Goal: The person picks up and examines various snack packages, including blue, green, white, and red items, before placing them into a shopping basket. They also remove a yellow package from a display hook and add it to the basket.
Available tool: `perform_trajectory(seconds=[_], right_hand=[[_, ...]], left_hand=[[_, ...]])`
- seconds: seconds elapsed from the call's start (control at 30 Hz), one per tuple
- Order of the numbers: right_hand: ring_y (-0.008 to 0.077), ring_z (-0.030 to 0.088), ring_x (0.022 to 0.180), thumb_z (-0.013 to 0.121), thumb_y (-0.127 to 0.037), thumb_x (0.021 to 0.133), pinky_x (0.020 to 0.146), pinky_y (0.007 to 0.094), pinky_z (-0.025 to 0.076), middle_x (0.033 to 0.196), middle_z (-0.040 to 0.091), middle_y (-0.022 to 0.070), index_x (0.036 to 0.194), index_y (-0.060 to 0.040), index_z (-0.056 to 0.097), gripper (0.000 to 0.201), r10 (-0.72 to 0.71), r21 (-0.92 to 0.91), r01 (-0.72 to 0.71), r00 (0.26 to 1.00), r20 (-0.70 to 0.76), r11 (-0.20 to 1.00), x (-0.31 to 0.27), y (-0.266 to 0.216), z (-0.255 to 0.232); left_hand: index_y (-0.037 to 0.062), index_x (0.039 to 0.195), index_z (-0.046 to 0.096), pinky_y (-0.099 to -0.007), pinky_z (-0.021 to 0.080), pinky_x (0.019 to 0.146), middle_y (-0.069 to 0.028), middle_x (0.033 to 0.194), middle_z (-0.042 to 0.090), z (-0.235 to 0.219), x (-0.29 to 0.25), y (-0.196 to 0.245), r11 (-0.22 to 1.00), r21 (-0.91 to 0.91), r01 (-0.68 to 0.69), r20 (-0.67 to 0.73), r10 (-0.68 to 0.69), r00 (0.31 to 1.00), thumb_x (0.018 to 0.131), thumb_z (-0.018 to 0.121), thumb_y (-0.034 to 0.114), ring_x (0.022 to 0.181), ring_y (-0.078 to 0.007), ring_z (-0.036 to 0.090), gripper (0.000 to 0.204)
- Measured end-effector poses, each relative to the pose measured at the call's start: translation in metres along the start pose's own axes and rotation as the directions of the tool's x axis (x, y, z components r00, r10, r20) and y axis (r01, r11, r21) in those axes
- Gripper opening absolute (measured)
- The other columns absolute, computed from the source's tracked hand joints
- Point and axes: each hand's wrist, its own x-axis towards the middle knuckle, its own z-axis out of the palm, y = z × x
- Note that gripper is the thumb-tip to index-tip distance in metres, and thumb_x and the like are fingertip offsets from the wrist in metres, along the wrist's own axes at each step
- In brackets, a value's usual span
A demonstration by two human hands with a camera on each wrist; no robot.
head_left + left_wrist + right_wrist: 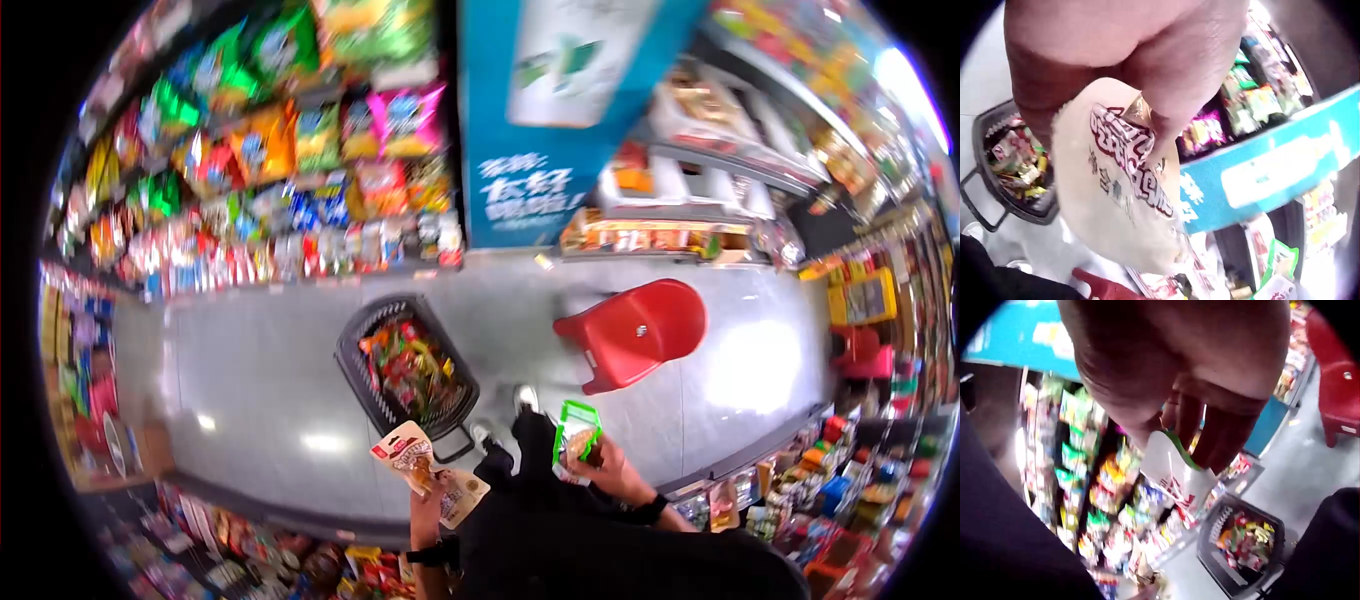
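My left hand (428,492) pinches two flat cream-and-red printed snack packets (412,455) by their lower edges, fanned out above the grey tiled shop floor (250,380); my right hand (600,462) has its fingers curled round a green-edged white snack pouch (577,430), held upright at waist height. On the floor just ahead of both hands stands a dark plastic shopping basket (352,355) filled with bright mixed sweets, and a red plastic stool (635,335) stands to its right. Shelves of coloured snack bags (270,150) line the aisle beyond.
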Motion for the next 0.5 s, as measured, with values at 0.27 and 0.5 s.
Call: perform_trajectory(seconds=[0.27, 0.5], right_hand=[[0.0099, 0.063, 0.086, 0.066, -0.008, 0.092, 0.078, 0.0261, 0.050, 0.095, 0.068, 0.0040, 0.111, 0.0032, 0.057, 0.024, -0.093, 0.175, 0.239, 0.801, -0.591, 0.955, -0.172, -0.014, -0.075], [0.0098, 0.063, 0.091, 0.064, -0.006, 0.093, 0.077, 0.0226, 0.049, 0.103, 0.069, 0.0068, 0.113, 0.0045, 0.059, 0.023, -0.040, 0.261, 0.402, 0.604, -0.796, 0.877, -0.278, 0.037, -0.184]], left_hand=[[-0.0008, 0.103, 0.066, -0.0247, 0.045, 0.062, 0.0020, 0.081, 0.063, 0.237, -0.048, 0.080, 0.805, 0.438, -0.401, 0.592, 0.078, 0.802, 0.091, 0.067, 0.022, 0.072, -0.0044, 0.053, 0.025], [-0.0001, 0.105, 0.065, -0.0238, 0.044, 0.063, 0.0040, 0.084, 0.063, 0.409, -0.108, -0.009, 0.896, 0.348, -0.276, 0.666, -0.029, 0.746, 0.091, 0.063, 0.019, 0.072, -0.0043, 0.054, 0.023]])
